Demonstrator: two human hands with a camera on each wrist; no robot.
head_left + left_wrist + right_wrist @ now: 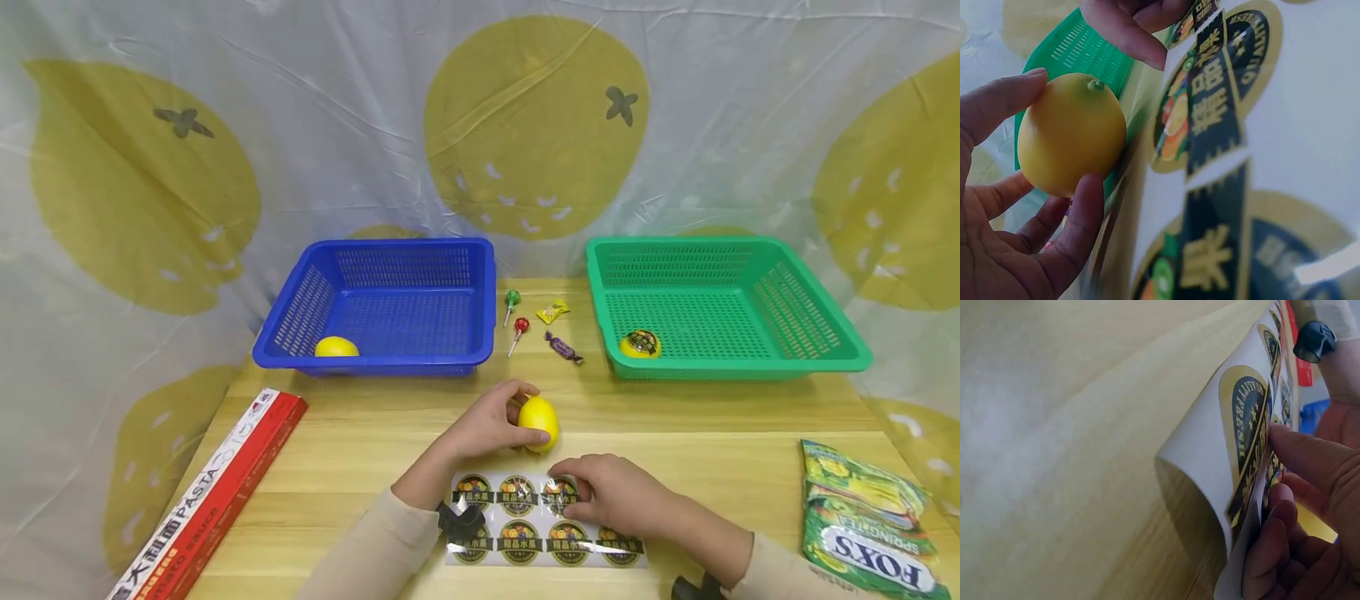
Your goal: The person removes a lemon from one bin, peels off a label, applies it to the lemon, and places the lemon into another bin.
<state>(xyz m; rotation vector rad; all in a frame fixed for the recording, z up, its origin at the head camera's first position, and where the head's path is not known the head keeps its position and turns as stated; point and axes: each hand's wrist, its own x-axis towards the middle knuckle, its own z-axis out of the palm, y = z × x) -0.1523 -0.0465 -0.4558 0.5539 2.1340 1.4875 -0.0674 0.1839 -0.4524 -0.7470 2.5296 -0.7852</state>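
In the head view my left hand (487, 423) grips a yellow lemon (540, 423) above the table's middle, thumb on its near side. The left wrist view shows the fingers spread round this lemon (1072, 134), its green stem end facing up. My right hand (622, 496) is at the upper right of a white sheet of round black-and-gold fruit stickers (519, 542). In the right wrist view its thumb and curled fingers pinch at the sticker sheet (1204, 447), whose near edge bends up off the wood. The hand hides part of the upper stickers.
A blue basket (408, 361) holds another lemon (337, 347); a green basket (742, 364) holds a stickered lemon (640, 344). Two lollipops (521, 326) and two wrapped candies (562, 347) lie between. A pasta box (217, 492) is left, a candy bag (870, 525) right.
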